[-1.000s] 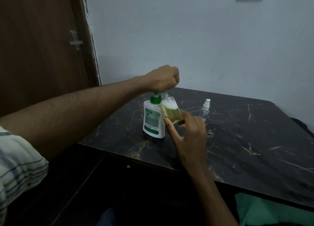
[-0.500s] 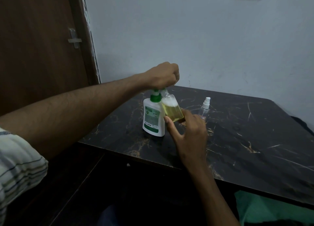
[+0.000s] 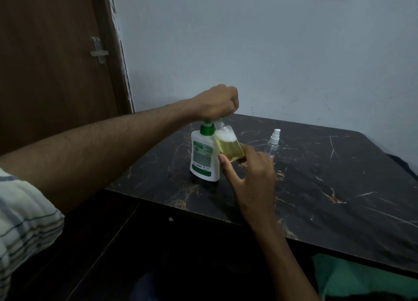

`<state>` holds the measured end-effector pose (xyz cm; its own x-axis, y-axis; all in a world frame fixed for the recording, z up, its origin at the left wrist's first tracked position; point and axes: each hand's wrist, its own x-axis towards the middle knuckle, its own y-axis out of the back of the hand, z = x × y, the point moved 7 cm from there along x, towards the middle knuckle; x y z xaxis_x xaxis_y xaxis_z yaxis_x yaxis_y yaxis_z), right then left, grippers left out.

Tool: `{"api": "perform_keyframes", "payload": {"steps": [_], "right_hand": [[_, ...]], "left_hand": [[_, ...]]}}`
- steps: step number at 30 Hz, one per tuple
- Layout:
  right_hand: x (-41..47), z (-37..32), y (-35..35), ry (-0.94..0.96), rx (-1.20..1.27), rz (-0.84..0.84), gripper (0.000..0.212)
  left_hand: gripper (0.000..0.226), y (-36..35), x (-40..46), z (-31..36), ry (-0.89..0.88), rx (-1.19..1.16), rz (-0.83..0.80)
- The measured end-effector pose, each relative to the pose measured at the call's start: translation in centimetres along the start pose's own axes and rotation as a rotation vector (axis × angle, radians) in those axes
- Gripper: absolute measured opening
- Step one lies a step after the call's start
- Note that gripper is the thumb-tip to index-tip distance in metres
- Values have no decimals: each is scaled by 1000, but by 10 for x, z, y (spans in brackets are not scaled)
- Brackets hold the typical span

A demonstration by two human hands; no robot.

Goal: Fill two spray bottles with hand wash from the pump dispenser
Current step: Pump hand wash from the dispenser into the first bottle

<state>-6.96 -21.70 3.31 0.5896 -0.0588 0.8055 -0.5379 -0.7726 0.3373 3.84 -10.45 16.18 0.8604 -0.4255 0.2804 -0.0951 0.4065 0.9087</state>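
A white pump dispenser [image 3: 203,157] with a green collar stands on the dark marble table [image 3: 328,187]. My left hand [image 3: 217,102] is closed in a fist over its pump head, which is hidden under the hand. My right hand [image 3: 248,174] holds a clear spray bottle [image 3: 228,145] by its base, tilted with its open neck under the pump spout. This bottle holds yellow liquid with white foam on top. A second clear spray bottle [image 3: 272,145], with its white spray cap on, stands upright just behind my right hand.
A pale wall runs behind the table and a brown door [image 3: 49,63] with a metal latch stands at the left. The table's near edge runs diagonally below my right forearm. Green cloth [image 3: 362,280] shows at the bottom right.
The pump collar and my left fist have shifted slightly up and down. The tilted bottle stays at the spout in my right hand.
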Motion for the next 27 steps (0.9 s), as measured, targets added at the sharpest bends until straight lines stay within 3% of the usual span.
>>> {"api": "perform_keyframes", "payload": {"steps": [2, 6, 16, 20, 24, 27], "right_hand": [[0, -1, 1, 7, -1, 0, 42], [1, -2, 2, 10, -1, 6, 42], [0, -3, 2, 1, 3, -12, 40], [1, -2, 3, 8, 3, 1, 39], [1, -3, 2, 13, 3, 1, 42], [1, -2, 2, 8, 10, 0, 44]], "left_hand": [[34, 1, 0, -2, 6, 1, 7], [19, 6, 0, 2, 5, 24, 13], [33, 6, 1, 2, 0, 28, 13], [15, 3, 0, 5, -19, 44, -20], [12, 0, -2, 3, -10, 29, -21], [24, 4, -1, 2, 22, 11, -7]]}}
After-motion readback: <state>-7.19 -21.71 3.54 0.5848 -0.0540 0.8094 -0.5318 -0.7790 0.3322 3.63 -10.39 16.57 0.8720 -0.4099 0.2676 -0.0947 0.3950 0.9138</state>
